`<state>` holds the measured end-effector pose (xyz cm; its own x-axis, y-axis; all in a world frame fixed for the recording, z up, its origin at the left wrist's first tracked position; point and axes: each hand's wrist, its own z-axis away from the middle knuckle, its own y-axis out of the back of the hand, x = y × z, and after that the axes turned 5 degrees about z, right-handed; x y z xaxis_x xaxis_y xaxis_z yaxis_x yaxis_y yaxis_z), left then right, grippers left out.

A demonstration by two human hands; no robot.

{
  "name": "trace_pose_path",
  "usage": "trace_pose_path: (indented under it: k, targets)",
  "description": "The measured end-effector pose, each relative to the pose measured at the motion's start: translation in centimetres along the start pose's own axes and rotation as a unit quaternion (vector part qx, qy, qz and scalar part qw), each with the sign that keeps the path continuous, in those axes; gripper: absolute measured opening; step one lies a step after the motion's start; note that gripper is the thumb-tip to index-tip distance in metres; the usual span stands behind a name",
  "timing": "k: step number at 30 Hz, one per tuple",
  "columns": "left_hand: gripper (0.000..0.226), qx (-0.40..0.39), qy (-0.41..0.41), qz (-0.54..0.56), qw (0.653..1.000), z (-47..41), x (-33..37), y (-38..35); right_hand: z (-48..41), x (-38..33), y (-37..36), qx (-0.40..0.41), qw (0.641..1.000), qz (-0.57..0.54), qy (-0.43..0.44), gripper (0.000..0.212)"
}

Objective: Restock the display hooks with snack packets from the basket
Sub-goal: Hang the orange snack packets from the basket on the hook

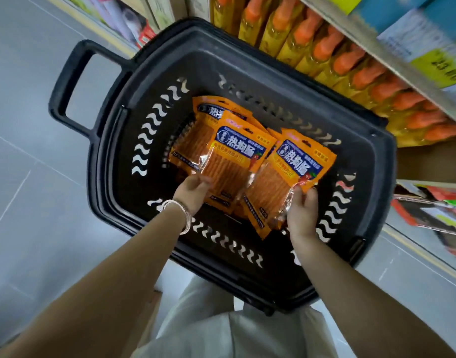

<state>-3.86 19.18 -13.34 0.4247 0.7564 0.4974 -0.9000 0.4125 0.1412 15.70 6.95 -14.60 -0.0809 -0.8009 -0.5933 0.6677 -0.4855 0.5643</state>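
Note:
A black plastic basket [363, 161] stands on the floor below me. Inside it lie several orange snack packets with blue labels. My left hand [193, 192], with a bracelet on the wrist, grips the lower edge of one packet [237, 153] in the middle of the basket. My right hand [301, 210] holds a second packet [286, 177] by its lower right side, tilted beside the first. Another packet [209, 109] lies further back, partly covered. No display hooks are in view.
Shelves run along the right, with a row of yellow bottles [325, 55] with orange caps just beyond the basket. Boxed goods [433, 208] sit on a lower shelf at right. Grey tiled floor [28, 164] lies to the left. The basket's handle [72, 83] sticks out at upper left.

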Motion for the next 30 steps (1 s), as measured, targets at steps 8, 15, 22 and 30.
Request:
trace_pose_path:
  k: [8,15,22,30]
  targets:
    - [0.043,-0.043,-0.027,-0.005,0.999,1.2,0.6,-0.5,2.4,-3.8,2.0,-0.133,0.988,-0.058,0.055,0.011]
    - [0.015,0.015,-0.012,-0.010,1.000,-0.5,0.1,0.1,-1.9,-3.4,-2.4,-0.205,0.962,-0.129,-0.125,0.041]
    - [0.035,0.059,0.072,0.003,0.996,-2.4,-0.6,1.1,-6.8,3.3,-2.7,-0.069,0.972,0.018,-0.225,0.046]
    - [0.032,0.048,0.072,0.020,0.996,-2.4,-0.3,0.8,-6.6,3.1,-4.3,-0.029,0.983,-0.015,-0.182,0.027]
